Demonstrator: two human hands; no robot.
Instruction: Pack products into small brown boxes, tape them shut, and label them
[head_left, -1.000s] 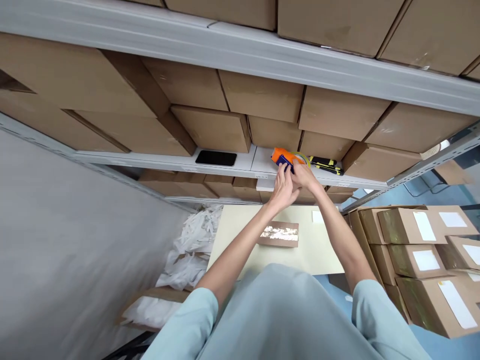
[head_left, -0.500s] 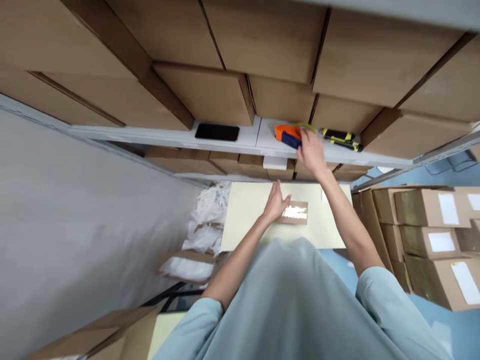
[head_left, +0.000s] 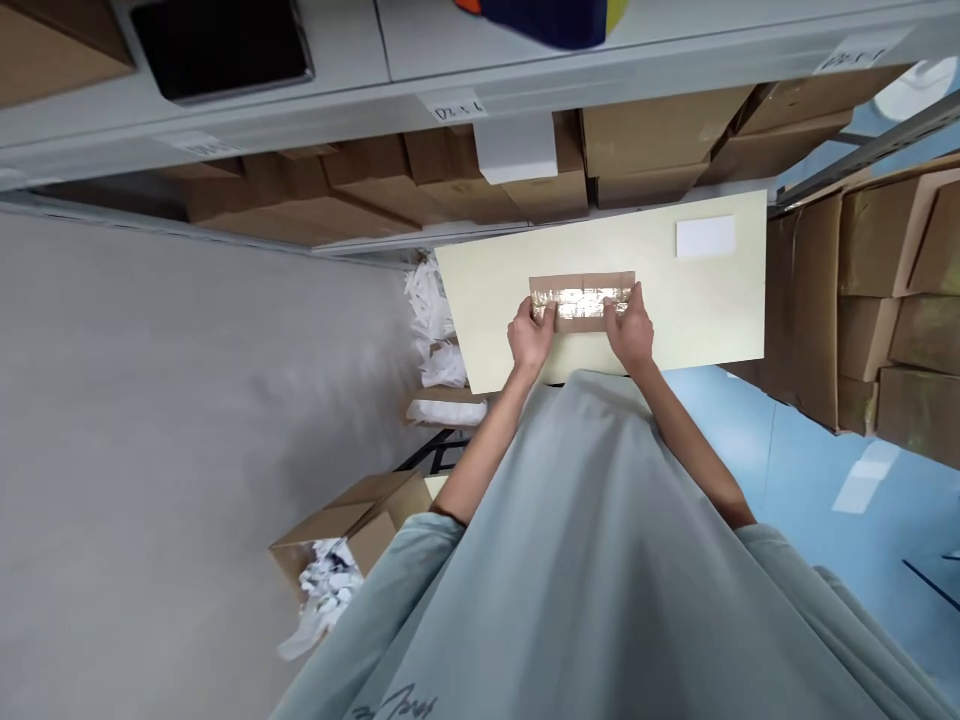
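Note:
A small brown cardboard box [head_left: 582, 324] with a shiny strip of clear tape along its top lies on the pale yellow tabletop [head_left: 705, 310]. My left hand [head_left: 531, 335] grips its left end, thumb on the tape and fingers at the side. At the right end, my right hand [head_left: 631, 328] holds it the same way, with its thumb resting on top. A white label or card [head_left: 706, 237] lies on the tabletop to the right of the box. On the shelf above, part of an orange and dark blue tool [head_left: 559, 20] shows, cut off by the picture's edge.
A black phone [head_left: 221, 45] lies on the grey shelf [head_left: 337, 105]. Cardboard boxes [head_left: 660, 135] fill the level below. More cartons [head_left: 877, 300] are stacked at right. An open carton [head_left: 352, 520] with white scraps stands at lower left, beside the grey wall [head_left: 187, 420].
My right hand has let go of the orange and blue tool on the shelf and come down to the box. My left hand now grips the box's left end. The view has tilted downward.

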